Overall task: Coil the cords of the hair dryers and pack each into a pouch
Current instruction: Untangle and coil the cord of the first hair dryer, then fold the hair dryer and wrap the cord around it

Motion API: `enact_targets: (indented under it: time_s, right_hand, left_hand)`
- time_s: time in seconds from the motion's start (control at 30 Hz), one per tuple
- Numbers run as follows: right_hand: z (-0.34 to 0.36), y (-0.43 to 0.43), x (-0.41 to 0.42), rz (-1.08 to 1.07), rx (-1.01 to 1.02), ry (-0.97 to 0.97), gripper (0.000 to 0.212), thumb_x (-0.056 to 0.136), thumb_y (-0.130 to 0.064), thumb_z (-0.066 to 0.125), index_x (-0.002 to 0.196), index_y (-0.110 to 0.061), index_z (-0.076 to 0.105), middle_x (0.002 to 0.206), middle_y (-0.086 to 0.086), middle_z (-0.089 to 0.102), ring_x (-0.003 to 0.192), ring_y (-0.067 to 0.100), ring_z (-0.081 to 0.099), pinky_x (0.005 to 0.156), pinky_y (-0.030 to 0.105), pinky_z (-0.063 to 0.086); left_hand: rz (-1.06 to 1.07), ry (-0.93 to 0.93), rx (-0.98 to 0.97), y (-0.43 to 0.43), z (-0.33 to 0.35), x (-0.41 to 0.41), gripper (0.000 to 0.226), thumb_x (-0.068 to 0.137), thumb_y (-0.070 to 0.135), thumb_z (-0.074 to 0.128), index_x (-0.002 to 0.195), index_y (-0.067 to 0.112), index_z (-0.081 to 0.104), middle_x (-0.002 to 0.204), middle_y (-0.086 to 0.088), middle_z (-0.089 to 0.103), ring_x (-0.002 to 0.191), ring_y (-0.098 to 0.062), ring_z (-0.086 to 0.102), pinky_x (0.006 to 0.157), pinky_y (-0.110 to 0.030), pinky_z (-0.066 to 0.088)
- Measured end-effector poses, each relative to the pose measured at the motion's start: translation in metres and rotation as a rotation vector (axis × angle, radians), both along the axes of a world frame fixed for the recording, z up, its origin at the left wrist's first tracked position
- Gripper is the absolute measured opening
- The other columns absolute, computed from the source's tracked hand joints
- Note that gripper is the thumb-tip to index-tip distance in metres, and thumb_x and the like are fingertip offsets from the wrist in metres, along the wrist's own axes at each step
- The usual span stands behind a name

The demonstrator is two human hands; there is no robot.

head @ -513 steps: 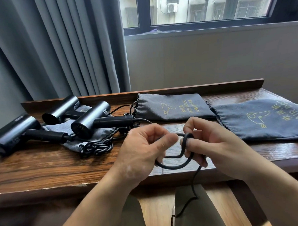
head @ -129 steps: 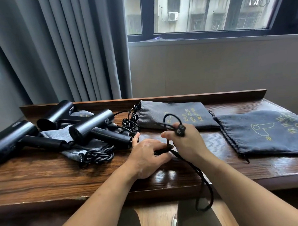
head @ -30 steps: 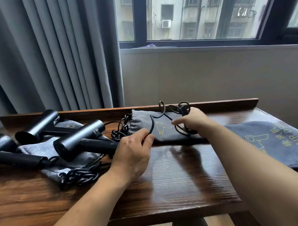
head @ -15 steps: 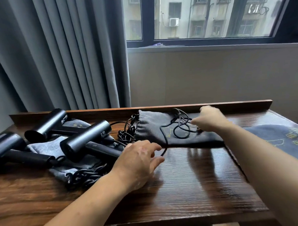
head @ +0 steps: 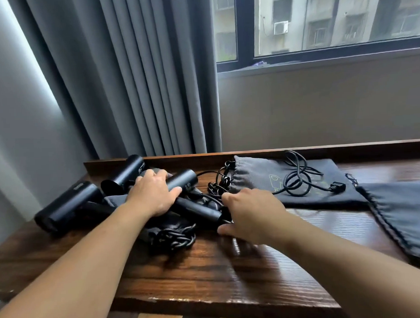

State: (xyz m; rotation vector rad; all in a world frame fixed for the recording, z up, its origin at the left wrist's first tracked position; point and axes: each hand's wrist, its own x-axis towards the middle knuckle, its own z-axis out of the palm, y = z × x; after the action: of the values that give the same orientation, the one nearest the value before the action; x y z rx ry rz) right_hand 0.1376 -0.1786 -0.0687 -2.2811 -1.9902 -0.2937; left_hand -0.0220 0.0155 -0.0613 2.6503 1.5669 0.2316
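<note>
my right hand blurred, grip unclear | dark grey fabric drawstring pouch at 3 o'clock cut off by edge

Both forearms are bare and stretched forward over the surface, the left coming in from lower left and the right from lower right. Left hand is palm down, fingers curved over the hair dryer, thumb lying along its barrel. Right hand is a bit blurry, thumb and fingers spread in a wide C at the handle end, not closed.
</note>
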Motion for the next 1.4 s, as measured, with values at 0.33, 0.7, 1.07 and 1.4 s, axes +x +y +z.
enact_targets:
  time_s: [0.33, 0.7, 1.07, 1.4]
  right_hand:
    - [-0.002, -0.006, 0.013, 0.002, 0.047, -0.054, 0.009, 0.091, -0.025, 0.059, 0.098, -0.025, 0.053, 0.091, 0.0, 0.065, 0.084, 0.03, 0.066, 0.06, 0.037, 0.045]
    - [0.028, -0.028, 0.067, 0.06, 0.202, 0.281, 0.043, 0.087, -0.022, 0.056, 0.126, -0.032, 0.041, 0.105, -0.008, 0.056, 0.091, 0.019, 0.053, 0.08, 0.035, 0.045]
    - [0.064, -0.061, 0.076, 0.281, 0.009, -0.034, 0.053, 0.074, -0.078, 0.061, 0.109, -0.039, 0.058, 0.089, -0.02, 0.064, 0.08, 0.005, 0.056, 0.071, 0.03, 0.046]
    - [0.097, -0.054, 0.073, 0.177, 0.137, 0.238, 0.062, 0.039, -0.061, 0.095, 0.085, -0.031, 0.065, 0.072, -0.018, 0.06, 0.068, 0.005, 0.056, 0.057, 0.018, 0.04]
  left_hand:
    - [-0.021, -0.225, -0.157, 0.008, 0.008, -0.014, 0.068, 0.084, 0.067, 0.064, 0.133, 0.021, 0.058, 0.128, -0.006, 0.066, 0.117, -0.027, 0.061, 0.1, -0.039, 0.048]
    - [-0.229, -1.002, -0.409, -0.055, 0.032, -0.016, 0.064, 0.057, 0.044, 0.091, 0.111, 0.028, 0.061, 0.102, 0.003, 0.072, 0.094, -0.014, 0.07, 0.077, -0.028, 0.055]
    - [-0.528, -0.708, -0.416, -0.105, 0.028, -0.008, 0.073, 0.062, 0.057, 0.08, 0.129, 0.051, 0.05, 0.109, 0.018, 0.071, 0.104, -0.003, 0.066, 0.092, -0.033, 0.053]
    - [-0.624, -0.686, -0.467, -0.116, 0.031, 0.002, 0.071, 0.065, 0.049, 0.083, 0.129, 0.047, 0.052, 0.11, 0.012, 0.072, 0.104, -0.008, 0.068, 0.091, -0.038, 0.055]
